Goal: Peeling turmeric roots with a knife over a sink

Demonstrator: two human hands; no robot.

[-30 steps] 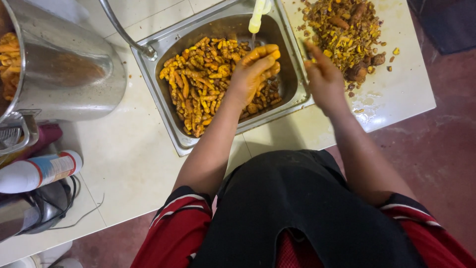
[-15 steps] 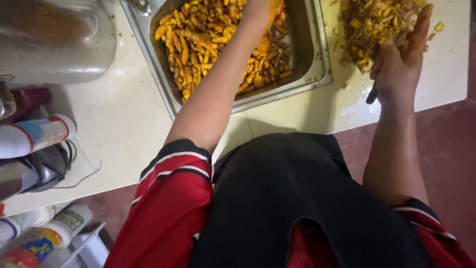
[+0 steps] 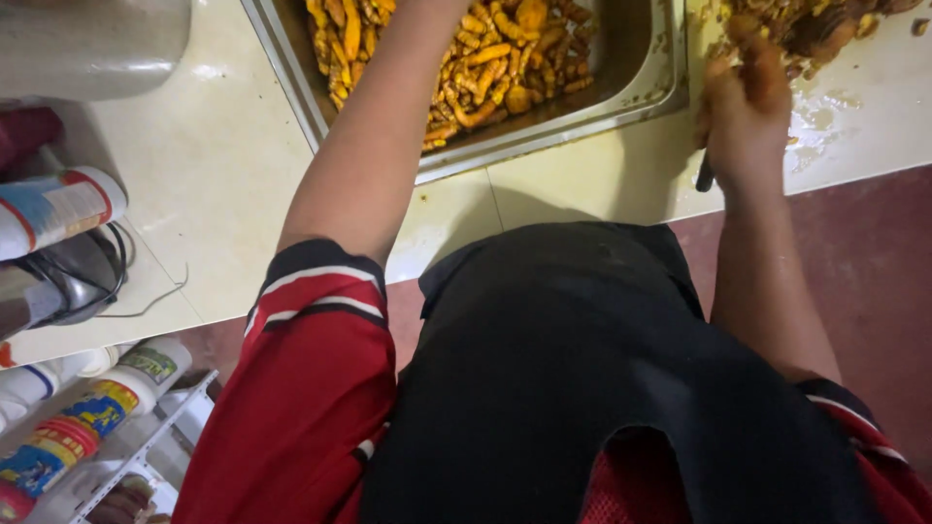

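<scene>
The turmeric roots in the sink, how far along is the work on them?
Done: a heap of scraps lies on the wet counter. In hand: the right hand grips a dark-handled tool beside it; the left arm reaches into the sink. Left: many turmeric roots there.

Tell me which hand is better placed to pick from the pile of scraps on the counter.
Probably the right hand: it rests at the edge of the scrap pile, gripping a dark handle. The left arm reaches into the sink; its hand is out of frame.

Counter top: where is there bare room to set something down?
The widest bare patch of counter lies between the sink tray and the bottles at the left edge. A narrower strip runs below the tray, beside the right hand. The far right is crowded with wet peelings.
</scene>
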